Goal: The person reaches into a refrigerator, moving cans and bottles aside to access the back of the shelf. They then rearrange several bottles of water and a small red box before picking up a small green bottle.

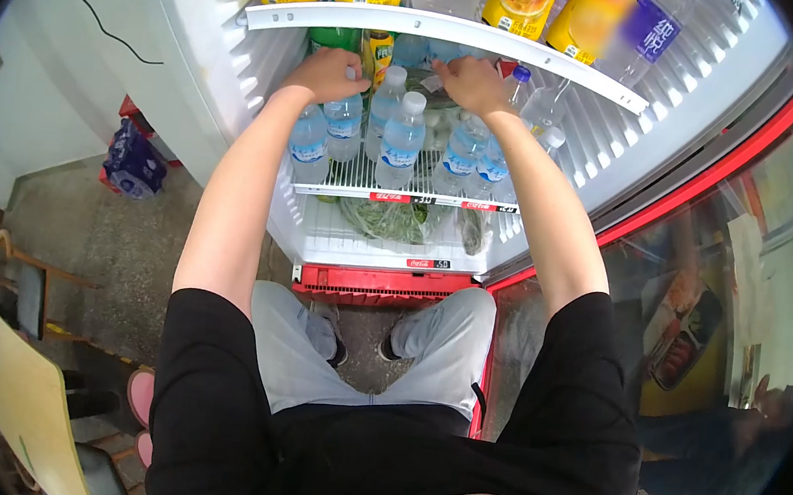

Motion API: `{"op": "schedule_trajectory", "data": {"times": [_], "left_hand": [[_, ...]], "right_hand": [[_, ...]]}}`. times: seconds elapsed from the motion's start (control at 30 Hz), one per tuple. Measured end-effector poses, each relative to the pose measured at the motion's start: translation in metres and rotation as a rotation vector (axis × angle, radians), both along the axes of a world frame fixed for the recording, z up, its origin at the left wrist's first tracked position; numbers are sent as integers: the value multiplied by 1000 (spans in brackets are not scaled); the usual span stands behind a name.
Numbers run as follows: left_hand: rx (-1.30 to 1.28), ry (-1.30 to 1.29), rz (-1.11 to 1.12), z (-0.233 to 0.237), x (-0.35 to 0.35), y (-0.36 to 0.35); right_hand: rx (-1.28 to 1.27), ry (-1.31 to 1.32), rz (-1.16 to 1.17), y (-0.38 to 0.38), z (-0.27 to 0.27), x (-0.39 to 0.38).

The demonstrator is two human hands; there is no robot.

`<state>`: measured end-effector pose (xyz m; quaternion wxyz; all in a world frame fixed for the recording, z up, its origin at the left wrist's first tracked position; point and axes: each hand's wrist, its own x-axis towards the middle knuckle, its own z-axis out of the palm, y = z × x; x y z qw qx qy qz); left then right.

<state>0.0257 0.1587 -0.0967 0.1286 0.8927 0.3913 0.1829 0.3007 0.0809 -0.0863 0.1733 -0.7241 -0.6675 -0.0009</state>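
While one water bottle (pixel 342 128) stands neck-up, the left hand (pixel 325 75) seemingly pinches its top.

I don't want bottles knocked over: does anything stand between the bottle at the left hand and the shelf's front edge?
Nothing visible stands directly between that bottle and the front edge; a second bottle stands close on its left, nearer the edge.

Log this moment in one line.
left hand: at top of water bottle, grip unclear | right hand: behind front bottles, hold unclear | fridge door: open
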Motion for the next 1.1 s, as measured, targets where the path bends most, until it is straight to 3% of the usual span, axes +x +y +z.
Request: {"op": "schedule_trajectory", "data": {"times": [0.5, 0.67, 0.87, 1.1], "left_hand": [[35, 82, -153, 3, -3, 8], [-47, 144, -198, 16, -4, 10], [-87, 96, 6, 14, 8, 10], [-51, 37, -14, 7, 9, 4]], "right_hand": [[-3, -87, 83, -7, 0, -16], [-14, 84, 62, -3, -2, -5], [-32, 139, -17, 6, -10, -3], [-55, 49, -24, -2, 3, -19]]}}
